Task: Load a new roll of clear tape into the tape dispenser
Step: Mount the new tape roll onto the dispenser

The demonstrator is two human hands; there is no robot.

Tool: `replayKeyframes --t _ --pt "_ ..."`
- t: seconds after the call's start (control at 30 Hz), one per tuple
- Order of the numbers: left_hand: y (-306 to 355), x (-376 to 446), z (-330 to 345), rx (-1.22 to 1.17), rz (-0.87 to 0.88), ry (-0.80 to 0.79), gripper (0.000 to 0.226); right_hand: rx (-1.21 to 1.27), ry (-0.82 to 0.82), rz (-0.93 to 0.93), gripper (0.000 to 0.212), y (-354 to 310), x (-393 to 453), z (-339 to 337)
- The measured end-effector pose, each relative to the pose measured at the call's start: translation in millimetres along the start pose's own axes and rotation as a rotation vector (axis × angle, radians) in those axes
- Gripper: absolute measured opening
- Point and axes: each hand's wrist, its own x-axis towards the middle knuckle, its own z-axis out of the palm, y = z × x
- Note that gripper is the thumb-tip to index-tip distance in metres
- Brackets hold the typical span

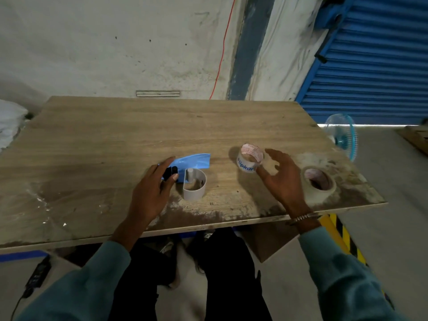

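A blue and white tape dispenser [193, 174] lies on its side on the wooden table [115, 140], its white curved holder and spindle empty. My left hand [150, 191] grips the dispenser's black handle end. A roll of clear tape with blue printed lettering [249, 158] stands on the table to the right. My right hand [281, 179] hovers just right of that roll with fingers spread, thumb close to it, holding nothing. A second, plain clear tape roll [318, 184] lies flat further right, partly behind my right hand.
A small blue fan [342, 135] stands beyond the table's right edge. A blue roller shutter [370, 66] fills the back right. A red cable [222, 49] hangs down the wall. The table's front edge [185, 228] runs close above my legs.
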Motion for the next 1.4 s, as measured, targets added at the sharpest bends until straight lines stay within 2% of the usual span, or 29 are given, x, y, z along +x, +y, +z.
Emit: replayKeyframes --t 0.07,0.13,0.17,0.23,0.3,0.37,0.5,0.67,0.83,1.03,1.27,1.4 --pt "-1 0 1 0.010 -0.004 -0.009 0.048 -0.138 0.148 -0.042 0.049 3 -15 -24" --pt "1 0 0 0.011 -0.003 -0.007 0.048 -0.324 0.270 -0.062 0.047 11 -26 -47" --pt "1 0 0 0.009 -0.001 -0.004 0.048 -0.412 0.275 -0.012 0.050 17 -29 -57" --pt "1 -1 0 0.003 0.007 0.000 0.048 -0.499 0.139 0.187 0.058 24 -30 -70" --pt "1 -2 0 -0.005 0.009 0.000 0.048 -0.531 -0.060 0.282 0.064 28 -33 -75" --pt "2 -1 0 -0.010 0.004 -0.004 0.048 -0.543 -0.139 0.253 0.060 30 -35 -77" --pt "4 -1 -1 -0.024 -0.018 -0.013 0.048 -0.455 -0.075 0.179 0.048 18 -32 -79" --pt "9 -3 -3 -0.033 -0.013 -0.010 0.051 -0.343 0.021 -0.051 0.053 -38 -31 -56" --pt "13 -5 -7 -0.056 -0.024 -0.032 0.060 -0.129 -0.085 -0.181 0.051 -107 -45 -8" --pt "16 -6 -13 -0.073 -0.011 -0.044 0.065 -0.205 -0.216 -0.397 0.051 -143 -66 44" --pt "17 -5 -18 -0.084 0.002 -0.044 0.067 -0.375 -0.290 -0.379 0.056 -164 -76 60" --pt "18 -6 -20 -0.091 0.033 -0.035 0.070 -0.345 -0.331 -0.373 0.056 -170 -81 66"
